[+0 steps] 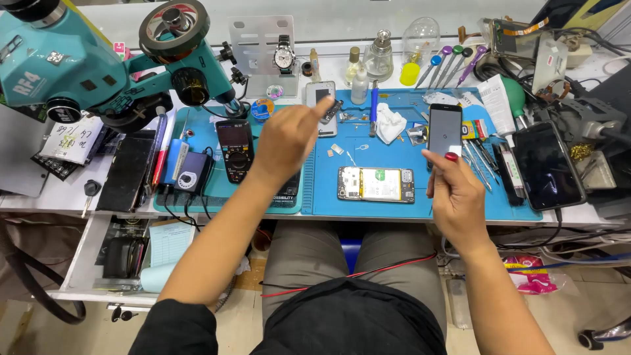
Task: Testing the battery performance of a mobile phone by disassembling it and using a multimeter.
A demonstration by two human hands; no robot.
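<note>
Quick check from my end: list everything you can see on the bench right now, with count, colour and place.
Blue work mat: one, blue, centre of bench.
Opened phone: one, internals showing, on the mat near its front edge.
Lit phone: one, black with a white screen, upright in right hand.
Small phone: one, grey, back of mat, by left fingertip.
Multimeter: one, black, left of centre.
Microscope: one, teal, back left.
Wristwatch: one, silver, on rear stand.
Dark phone: one, black, far right.
Screwdrivers: several, coloured tops, back right.
White cloth: one, on mat.
Left hand: pointing.
Right hand: holding the lit phone.
</note>
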